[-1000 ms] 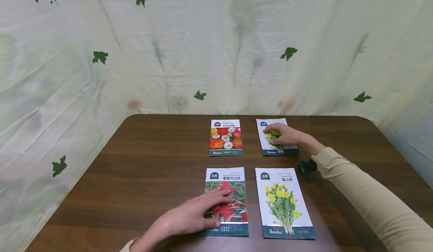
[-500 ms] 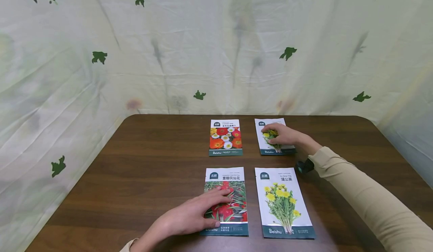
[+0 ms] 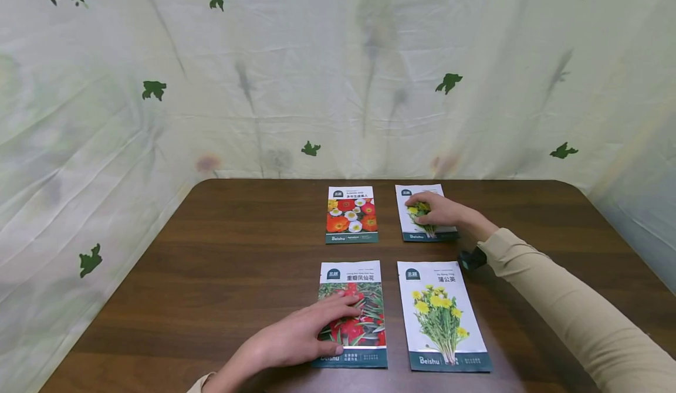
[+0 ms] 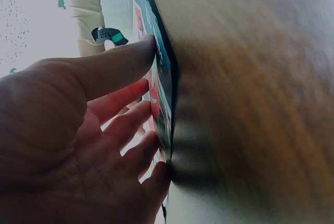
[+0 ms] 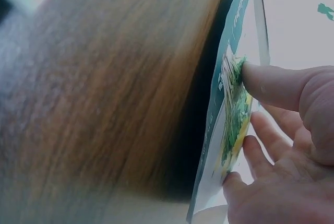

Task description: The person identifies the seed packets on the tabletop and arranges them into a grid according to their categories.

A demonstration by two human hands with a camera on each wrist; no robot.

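My left hand (image 3: 296, 334) rests on the near-left seed packet (image 3: 374, 299), printed with red flowers and narrow green leaves. In the left wrist view, the thumb and fingertips of that hand (image 4: 68, 114) touch the packet's face (image 4: 163, 72). At the far right, my right hand (image 3: 446, 211) lies with spread fingers on a white seed packet (image 3: 430, 237) showing yellow flowers; part of its picture is covered. The right wrist view has the fingertips of this hand (image 5: 282, 151) pressing the packet's front (image 5: 237, 109), not wrapped round it.
A seed packet with orange, red and white flowers (image 3: 351, 216) lies at the far left of the group. A dandelion seed packet (image 3: 442, 317) lies near right. All are on a brown wooden table (image 3: 222, 264), before a leaf-printed curtain (image 3: 317, 76).
The far-right packet has slid slightly left under my right hand and sits a bit straighter. My left hand stays on its packet.
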